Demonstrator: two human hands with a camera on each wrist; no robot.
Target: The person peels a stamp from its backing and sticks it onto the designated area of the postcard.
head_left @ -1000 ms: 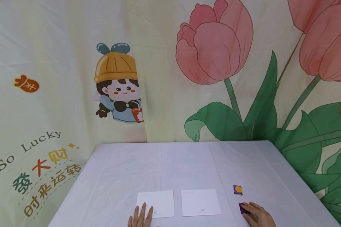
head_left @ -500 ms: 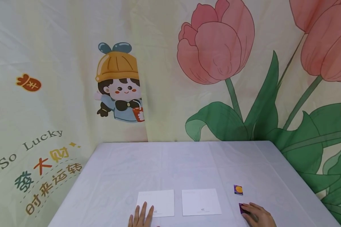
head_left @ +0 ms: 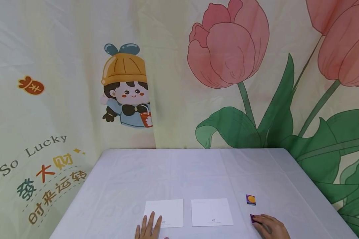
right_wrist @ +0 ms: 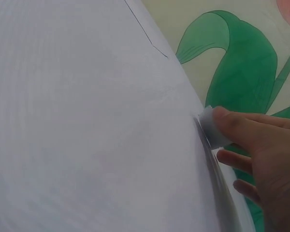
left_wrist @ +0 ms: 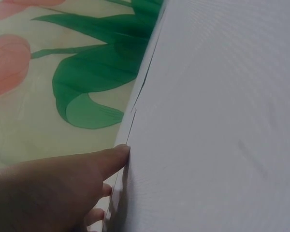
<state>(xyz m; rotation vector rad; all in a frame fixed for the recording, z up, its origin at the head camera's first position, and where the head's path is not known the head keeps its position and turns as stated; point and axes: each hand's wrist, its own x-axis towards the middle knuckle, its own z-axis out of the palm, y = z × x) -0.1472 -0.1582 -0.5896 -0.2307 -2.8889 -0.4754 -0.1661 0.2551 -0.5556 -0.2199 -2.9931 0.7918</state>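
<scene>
In the head view, two white cards lie side by side on the table: a left card (head_left: 170, 210) and a right card (head_left: 212, 212). My left hand (head_left: 148, 229) rests on the lower left part of the left card with its fingers straight and spread. To the right, my right hand (head_left: 270, 225) pinches a small dark purple square piece (head_left: 252, 218), mostly covered by the fingers. Its greyish side (right_wrist: 212, 128) shows in the right wrist view, tilted up off the table between thumb and fingers. Beyond it lies a second purple square (head_left: 251, 199) with an orange-yellow disc on it.
A white cloth covers the table (head_left: 167, 172). Behind its far edge hangs a curtain (head_left: 170, 83) printed with tulips, a cartoon figure and lettering.
The small purple piece under my right hand has tilted up and shifted slightly left as the fingers close on it. My left hand stays in place on the left card.
</scene>
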